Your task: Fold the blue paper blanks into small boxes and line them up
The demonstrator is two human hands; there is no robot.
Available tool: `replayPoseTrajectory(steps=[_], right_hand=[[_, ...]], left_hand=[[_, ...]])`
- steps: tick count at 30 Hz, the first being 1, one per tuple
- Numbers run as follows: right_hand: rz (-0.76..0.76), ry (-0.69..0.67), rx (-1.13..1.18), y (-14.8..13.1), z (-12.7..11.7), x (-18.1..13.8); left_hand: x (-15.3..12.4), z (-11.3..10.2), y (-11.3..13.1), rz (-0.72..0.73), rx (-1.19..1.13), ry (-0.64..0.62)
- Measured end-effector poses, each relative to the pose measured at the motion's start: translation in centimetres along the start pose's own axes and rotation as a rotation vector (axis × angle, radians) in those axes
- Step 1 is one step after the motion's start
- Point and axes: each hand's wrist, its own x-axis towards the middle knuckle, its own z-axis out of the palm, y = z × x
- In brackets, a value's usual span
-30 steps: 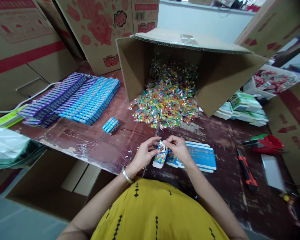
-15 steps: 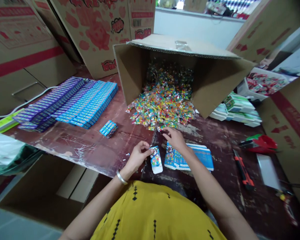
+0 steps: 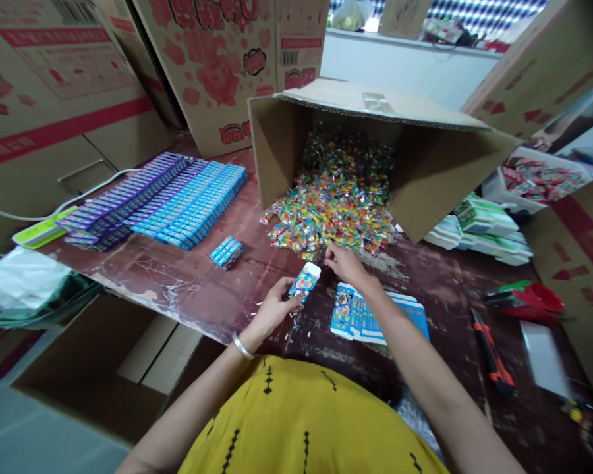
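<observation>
My left hand [image 3: 275, 308] is closed around a small blue printed box [image 3: 304, 284], held tilted with its open white flap pointing away from me. My right hand [image 3: 344, 263] reaches to the near edge of a heap of colourful wrapped candies [image 3: 332, 210], fingers pinched at the pile; what they grip is too small to make out. The candies spill from a big cardboard carton [image 3: 425, 151] lying on its side. A fanned stack of flat blue boxes [image 3: 370, 316] lies on the table under my right forearm.
Rows of finished purple and blue boxes [image 3: 163, 197] fill the table's left. A lone blue box [image 3: 226, 251] lies near them. An orange utility knife [image 3: 491, 355], a red tape dispenser [image 3: 528, 299] and white-green packs [image 3: 484, 224] sit on the right. Tall cartons [image 3: 212, 59] stand behind.
My hands have parted: the right one left the small box and reached forward to the candy heap. The left hand now holds the box alone and has turned its open end up.
</observation>
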Motion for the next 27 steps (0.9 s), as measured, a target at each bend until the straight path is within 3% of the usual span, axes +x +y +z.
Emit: replayPoseTrajectory(steps=[3, 7, 9, 12, 17, 20, 24, 27], right_hand=[[0.033, 0.105, 0.152, -0.9, -1.2, -1.2], [0.098, 0.302, 0.695, -3.3, -2.1, -2.9], [0.113, 0.321, 0.831, -4.4, -2.0, -3.5], [0.117, 0.313, 0.76, -5.2, -1.4, -3.9], [0.021, 0.293, 0.35, -5.2, -1.0, -4.1], [-0.04, 0.234, 0.261, -5.5, -1.0, -4.4], [-0.009, 0.129, 0.49, -5.9, -0.2, -5.6], [0.11, 0.231, 0.759, -5.9, 1.2, -6.6]], left_hand=[[0.3, 0.4, -0.4, 0.06, 0.098, -0.028], [0.7, 1.1, -0.5, 0.074, 0.156, -0.051], [0.8, 1.5, -0.3, 0.079, 0.134, -0.075], [0.6, 2.0, 0.1, 0.105, 0.077, -0.077], [0.3, 2.3, 0.6, 0.152, 0.024, -0.053], [0.4, 2.5, 0.6, 0.175, -0.001, -0.033], [0.5, 2.9, 0.9, 0.214, -0.012, 0.006], [0.2, 3.2, 1.6, 0.237, -0.025, 0.048]])
